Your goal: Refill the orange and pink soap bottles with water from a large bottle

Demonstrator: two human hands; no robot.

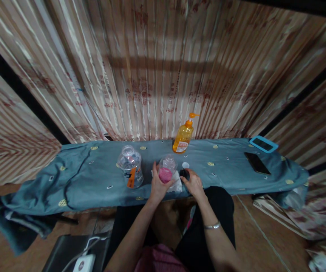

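— Beside the orange pump bottle (183, 136), toward the sitter, what does each hand have?

— The left hand (157, 186) is wrapped round the small clear bottle with a pink label (166, 169); thumb and fingers close on its lower body from the left. That bottle stands upright on a white cloth or tissue (176, 184), so its long axis runs straight up, with the neck well above the fingers.

— And the other?

— The right hand (193, 184) rests just right of the same bottle, fingers curled down over a small dark round thing (184, 173). Whether it truly pinches it or only covers it, I cannot tell.

— Anything between them?

— A little white cap (185, 164) lies on the blue-grey cloth (95, 177), just beyond the right fingers and nearer the pump bottle. The right hand is the closer to it; the left is taken up.

— Further off?

— Left of the pump bottle stands a larger clear bottle with an orange label (130, 165), apart from the left hand. Far right of it lie a dark phone (257, 163) and a blue-framed device (263, 144).
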